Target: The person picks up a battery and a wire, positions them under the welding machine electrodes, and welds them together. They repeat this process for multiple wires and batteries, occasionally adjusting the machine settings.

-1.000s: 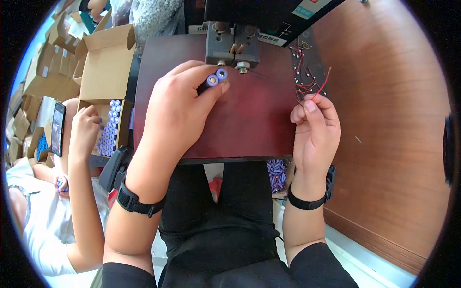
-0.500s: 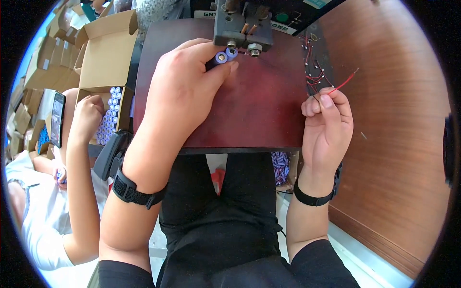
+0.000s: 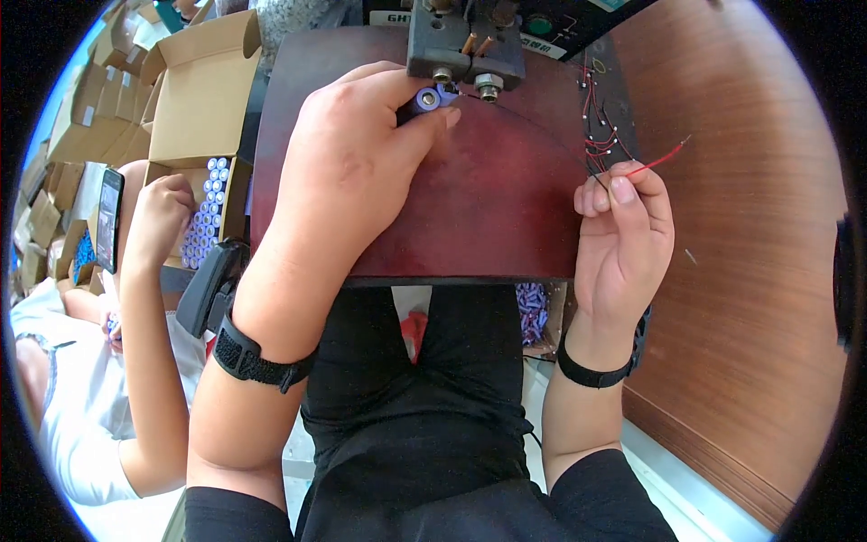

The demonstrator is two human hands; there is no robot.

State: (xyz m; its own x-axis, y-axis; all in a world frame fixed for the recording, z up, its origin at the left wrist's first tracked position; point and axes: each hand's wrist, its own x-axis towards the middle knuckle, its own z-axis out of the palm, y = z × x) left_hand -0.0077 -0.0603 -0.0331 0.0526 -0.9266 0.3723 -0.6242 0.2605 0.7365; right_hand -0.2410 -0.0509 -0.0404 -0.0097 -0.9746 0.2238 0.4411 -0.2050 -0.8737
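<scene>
Plainly, the weak spot lies at the upper centre of the frame, where two purple cells [image 3: 428, 98] sit side by side with their ends just under the metal block [image 3: 465, 54] of the machine. A thin dark wire [image 3: 536, 120] appears to run from there toward the right of the frame, so a small tug at that end could drag its tip off the cell, and a loosened grip could let the pair roll apart or tilt out of line. The left fingertips are close to the block's lower studs, so a slip there might pinch or burn them. At centre right, the red wire [image 3: 659, 163] sticks out with its tip free, and if it swung against metal it could make an unwanted contact; the loose wires [image 3: 610, 135] lying beyond the bench [image 3: 488, 199] might also snag it. As for the hands, the left hand [image 3: 361, 154] is curled nearly closed around the cells, thumb and forefinger pressing from either side, the other fingers hidden. The right hand [image 3: 628, 217], palm up, pinches the red wire between thumb and forefinger, its remaining fingers loosely folded; the dark wire seems to meet them.
</scene>
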